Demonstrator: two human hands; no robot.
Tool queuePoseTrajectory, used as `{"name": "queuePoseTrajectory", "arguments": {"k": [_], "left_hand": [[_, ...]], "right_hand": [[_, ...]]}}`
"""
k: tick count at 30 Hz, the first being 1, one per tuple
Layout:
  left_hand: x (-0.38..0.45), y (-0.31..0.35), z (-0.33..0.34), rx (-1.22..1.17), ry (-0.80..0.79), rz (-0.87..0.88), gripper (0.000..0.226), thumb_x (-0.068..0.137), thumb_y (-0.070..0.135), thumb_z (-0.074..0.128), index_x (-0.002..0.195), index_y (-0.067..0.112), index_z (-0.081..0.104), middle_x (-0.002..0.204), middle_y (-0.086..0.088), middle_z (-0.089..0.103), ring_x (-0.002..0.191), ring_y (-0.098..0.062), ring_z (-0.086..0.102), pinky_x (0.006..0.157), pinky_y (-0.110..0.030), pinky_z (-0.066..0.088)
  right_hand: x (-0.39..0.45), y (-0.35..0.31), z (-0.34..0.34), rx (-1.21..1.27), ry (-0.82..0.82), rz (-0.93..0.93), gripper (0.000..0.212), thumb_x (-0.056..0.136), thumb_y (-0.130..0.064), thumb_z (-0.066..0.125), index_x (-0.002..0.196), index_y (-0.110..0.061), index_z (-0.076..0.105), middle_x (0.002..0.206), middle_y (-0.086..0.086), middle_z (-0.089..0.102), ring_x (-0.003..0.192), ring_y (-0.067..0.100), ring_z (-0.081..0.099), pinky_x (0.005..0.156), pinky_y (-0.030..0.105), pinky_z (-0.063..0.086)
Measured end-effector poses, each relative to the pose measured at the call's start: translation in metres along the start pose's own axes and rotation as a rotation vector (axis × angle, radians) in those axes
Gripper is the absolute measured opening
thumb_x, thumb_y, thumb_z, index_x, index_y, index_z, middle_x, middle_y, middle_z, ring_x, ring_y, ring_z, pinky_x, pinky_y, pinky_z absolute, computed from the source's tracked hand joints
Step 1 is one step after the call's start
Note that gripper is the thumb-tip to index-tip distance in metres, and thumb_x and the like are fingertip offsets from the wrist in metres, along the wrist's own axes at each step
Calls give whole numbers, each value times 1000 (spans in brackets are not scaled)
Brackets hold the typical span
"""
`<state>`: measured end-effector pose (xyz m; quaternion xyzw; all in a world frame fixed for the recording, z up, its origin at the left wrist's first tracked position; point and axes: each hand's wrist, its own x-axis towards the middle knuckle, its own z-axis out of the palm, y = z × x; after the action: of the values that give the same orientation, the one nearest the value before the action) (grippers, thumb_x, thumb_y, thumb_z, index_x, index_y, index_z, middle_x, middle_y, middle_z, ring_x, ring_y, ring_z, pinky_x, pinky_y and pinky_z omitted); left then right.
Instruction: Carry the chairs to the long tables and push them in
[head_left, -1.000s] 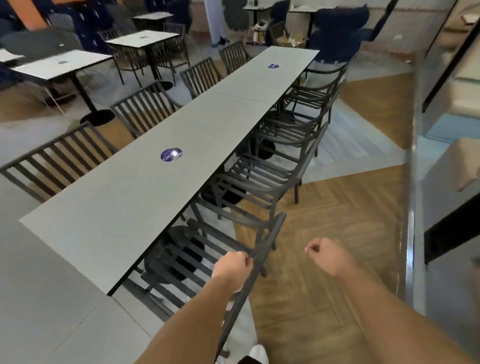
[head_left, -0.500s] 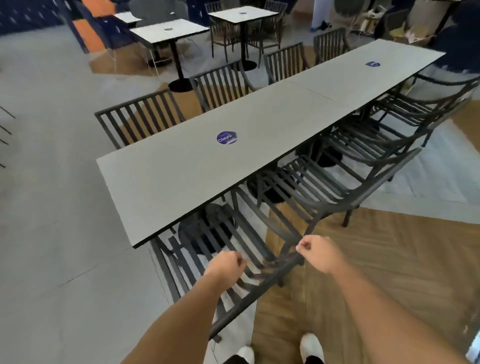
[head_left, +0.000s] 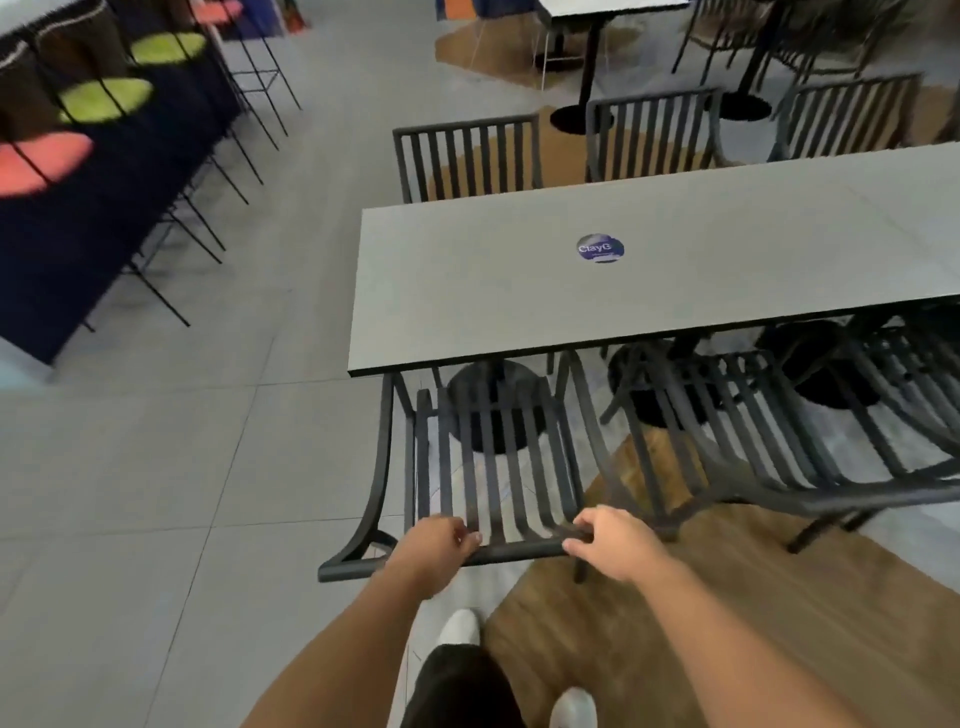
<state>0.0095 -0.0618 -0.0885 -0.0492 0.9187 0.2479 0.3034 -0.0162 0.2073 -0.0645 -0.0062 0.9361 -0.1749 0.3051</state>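
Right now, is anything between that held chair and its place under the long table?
Nothing visible blocks it. Both hands grip the chair, whose seat front is already under the long table. The pedestal base sits ahead beneath the seat.

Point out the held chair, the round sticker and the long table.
held chair (head_left: 519, 551), head view, top rail of its back.
round sticker (head_left: 600, 248), head view, its centre.
long table (head_left: 441, 291), head view, bare tabletop near its end.

Both hands grip the top rail of a dark slatted chair (head_left: 493, 467), the left hand (head_left: 434, 545) and right hand (head_left: 613, 543) set apart along it. The chair's seat sits partly under the end of the long grey table (head_left: 467, 291), which bears a round blue sticker (head_left: 600, 248). A neighbouring chair (head_left: 737, 441) stands just beside it.
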Motion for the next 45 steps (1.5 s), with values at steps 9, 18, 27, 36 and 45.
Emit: {"name": "queuePoseTrajectory", "arguments": {"k": [9, 18, 27, 36, 45], "left_hand": [[0, -42, 12, 92, -28, -78, 68, 91, 69, 61, 149, 35, 50, 142, 5, 54, 132, -21, 52, 112, -42, 45], [14, -55, 18, 302, -131, -30, 43, 108, 36, 48, 149, 50, 41, 151, 4, 47, 143, -27, 40, 120, -49, 27], [35, -47, 8, 397, -85, 7, 59, 107, 17, 51, 151, 54, 35, 155, 2, 45, 146, -30, 38, 122, -54, 24], [73, -31, -7, 422, -46, 14, 61, 106, 16, 54, 151, 52, 34, 152, 0, 47, 144, -32, 40, 119, -54, 26], [105, -15, -16, 419, -29, -4, 64, 101, 14, 61, 149, 49, 37, 148, -1, 49, 141, -32, 43, 118, -56, 28]], "right_hand": [[32, -6, 22, -215, -142, -98, 35, 91, -50, 67, 119, -30, 64, 117, -6, 65, 108, 19, 63, 90, 34, 51], [57, -6, 36, -414, -180, -81, 32, 95, -33, 60, 126, -27, 64, 122, -1, 67, 112, 24, 65, 94, 40, 54], [66, -4, 35, -477, -76, -54, 34, 99, -21, 52, 131, -27, 63, 117, -1, 70, 107, 23, 67, 92, 40, 54], [100, 0, 8, -449, -61, -48, 35, 99, -23, 55, 134, -26, 61, 118, -1, 69, 107, 21, 67, 93, 38, 54], [129, 3, -18, -479, -49, -45, 37, 98, -20, 55, 134, -26, 62, 117, -1, 69, 107, 22, 67, 94, 39, 54]]}}
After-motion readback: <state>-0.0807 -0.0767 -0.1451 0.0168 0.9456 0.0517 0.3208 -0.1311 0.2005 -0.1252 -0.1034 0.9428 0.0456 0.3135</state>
